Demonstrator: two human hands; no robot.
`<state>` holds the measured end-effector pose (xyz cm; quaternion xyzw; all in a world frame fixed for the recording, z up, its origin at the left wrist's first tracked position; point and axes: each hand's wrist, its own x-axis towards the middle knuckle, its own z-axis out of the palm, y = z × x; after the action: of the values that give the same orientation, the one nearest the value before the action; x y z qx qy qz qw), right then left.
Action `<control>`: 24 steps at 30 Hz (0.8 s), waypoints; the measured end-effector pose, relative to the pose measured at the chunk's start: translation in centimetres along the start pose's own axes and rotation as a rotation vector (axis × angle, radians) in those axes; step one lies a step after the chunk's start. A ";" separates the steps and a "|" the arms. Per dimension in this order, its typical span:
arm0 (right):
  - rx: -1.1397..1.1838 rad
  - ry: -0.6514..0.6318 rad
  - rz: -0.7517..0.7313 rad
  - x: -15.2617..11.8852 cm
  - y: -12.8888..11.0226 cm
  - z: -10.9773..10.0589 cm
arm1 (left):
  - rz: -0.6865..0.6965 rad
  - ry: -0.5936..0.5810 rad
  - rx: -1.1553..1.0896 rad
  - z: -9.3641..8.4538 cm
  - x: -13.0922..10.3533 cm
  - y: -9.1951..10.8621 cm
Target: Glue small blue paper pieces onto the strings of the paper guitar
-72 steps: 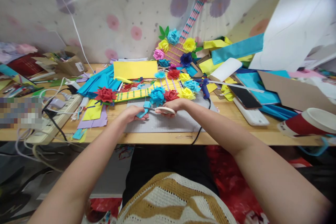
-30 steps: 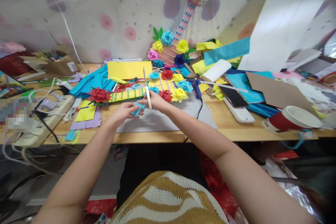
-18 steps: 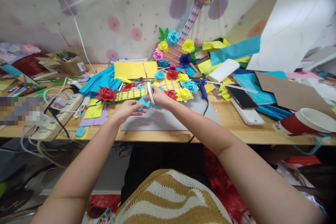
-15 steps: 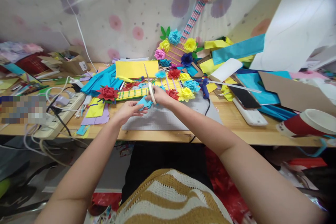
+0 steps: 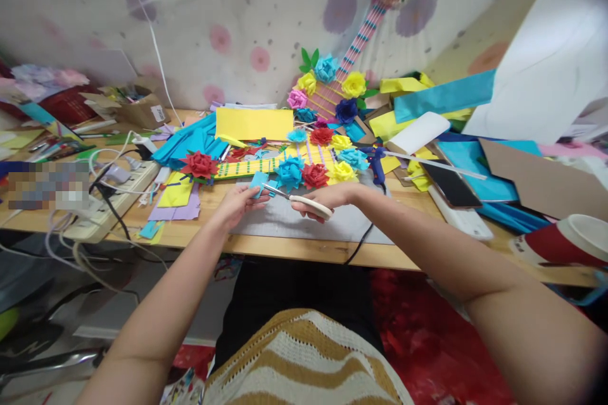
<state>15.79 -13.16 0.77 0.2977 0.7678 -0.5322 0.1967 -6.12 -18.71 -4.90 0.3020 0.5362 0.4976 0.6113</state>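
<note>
Between its fingers my left hand (image 5: pixel 240 205) pinches a small piece of blue paper (image 5: pixel 259 182). My right hand (image 5: pixel 327 200) grips white-handled scissors (image 5: pixel 317 207), whose blades point left and lie at the edge of the blue paper. Just behind the hands lies a yellow paper guitar (image 5: pixel 244 168) decorated with paper flowers, among them a red flower (image 5: pixel 200 166) at its left end and a blue flower (image 5: pixel 289 172). A grey mat (image 5: pixel 266 224) lies under both hands.
A blue glue gun (image 5: pixel 377 164) with a black cord lies right of the guitar. A power strip (image 5: pixel 114 202) with tangled cables is at left. At right are a phone (image 5: pixel 451 185) and a paper cup (image 5: pixel 565 240). A pink flowered guitar (image 5: pixel 363 35) leans against the backdrop.
My right hand has moved right and nearer. The scissors have swung from pointing away to pointing left, at the blue paper. The blue flower behind them now shows.
</note>
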 end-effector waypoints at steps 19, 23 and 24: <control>-0.045 0.075 0.031 2.1 0.5 -0.1 | -0.165 -0.051 0.010 0.2 0.7 -0.1; -0.050 0.087 0.041 2.4 0.2 -0.1 | -0.178 -0.036 0.007 -0.1 0.5 0.1; -0.049 0.091 0.038 2.5 0.1 -0.1 | -0.180 -0.031 0.006 -0.1 0.5 0.1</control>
<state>14.00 -12.38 -0.82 0.3313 0.7829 -0.4952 0.1790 -6.31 -18.21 -5.03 0.2624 0.5530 0.4343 0.6609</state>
